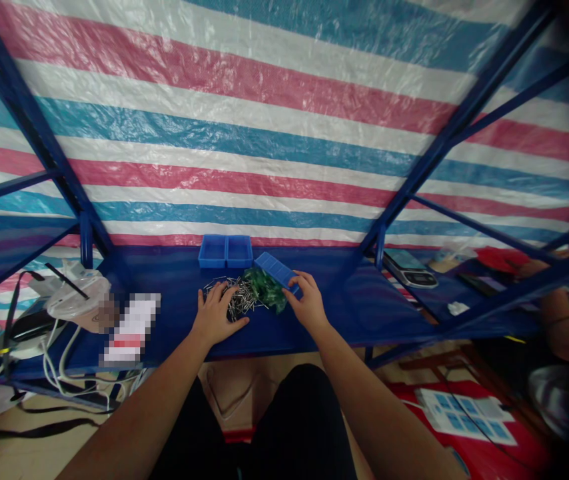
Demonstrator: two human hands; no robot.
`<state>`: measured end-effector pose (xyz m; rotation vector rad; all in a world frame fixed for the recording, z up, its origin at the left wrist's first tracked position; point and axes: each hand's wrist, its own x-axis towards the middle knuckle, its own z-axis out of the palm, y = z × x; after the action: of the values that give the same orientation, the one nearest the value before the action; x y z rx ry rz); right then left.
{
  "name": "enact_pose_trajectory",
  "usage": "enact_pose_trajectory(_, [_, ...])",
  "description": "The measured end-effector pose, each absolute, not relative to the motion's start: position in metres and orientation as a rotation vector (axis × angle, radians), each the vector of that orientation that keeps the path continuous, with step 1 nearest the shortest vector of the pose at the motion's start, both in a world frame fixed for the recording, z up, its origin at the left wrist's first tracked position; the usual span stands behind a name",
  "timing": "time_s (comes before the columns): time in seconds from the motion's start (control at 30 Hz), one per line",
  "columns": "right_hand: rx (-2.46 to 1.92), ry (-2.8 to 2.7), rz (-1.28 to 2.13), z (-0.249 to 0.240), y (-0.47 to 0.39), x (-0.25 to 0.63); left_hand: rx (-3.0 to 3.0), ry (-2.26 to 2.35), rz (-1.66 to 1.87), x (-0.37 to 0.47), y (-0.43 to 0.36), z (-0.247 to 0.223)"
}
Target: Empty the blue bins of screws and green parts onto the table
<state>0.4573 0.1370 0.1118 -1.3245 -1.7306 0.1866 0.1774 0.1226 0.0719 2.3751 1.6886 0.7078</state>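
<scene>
A loose heap of thin silvery metal pieces, like screws or nails [245, 299], lies on the blue tabletop [174, 287]. My left hand [216, 313] rests on the heap's left side, fingers spread. Against its right side sits crumpled green plastic [268, 291]. My right hand [307, 300] pinches the near right corner of a blue plastic tray [274, 268], which is tilted over the green plastic. Behind the heap stand two blue bins [225, 251] side by side.
To the left are a plastic cup [82, 300], white cables [57, 353] and a blurred-out paper [132, 327]. A digital scale [412, 267] stands on the right beyond a blue frame post. A co-worker's arm [564, 320] shows at far right. Striped sheeting [244, 140] hangs behind.
</scene>
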Motion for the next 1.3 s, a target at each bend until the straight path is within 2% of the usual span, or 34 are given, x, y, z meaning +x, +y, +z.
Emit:
enact_pose_trajectory(0.53, [-1.320,-1.542,0.016,0.087,0.167,0.485,2.378,1.680,0.700,0.178,0.123,0.072])
enact_pose_trajectory(0.77, [-1.372,-1.279,0.192,0.087,0.219,0.493,2.372,1.689,0.748,0.181,0.122,0.074])
enact_pose_trajectory(0.93, [-1.515,-1.321,0.287,0.083,0.258,0.487,2.349,1.685,0.763,0.181,0.122,0.075])
enact_pose_trajectory(1.3, [-1.477,-1.375,0.256,0.068,0.299,0.459,2.345,1.635,0.813,0.180,0.125,0.072])
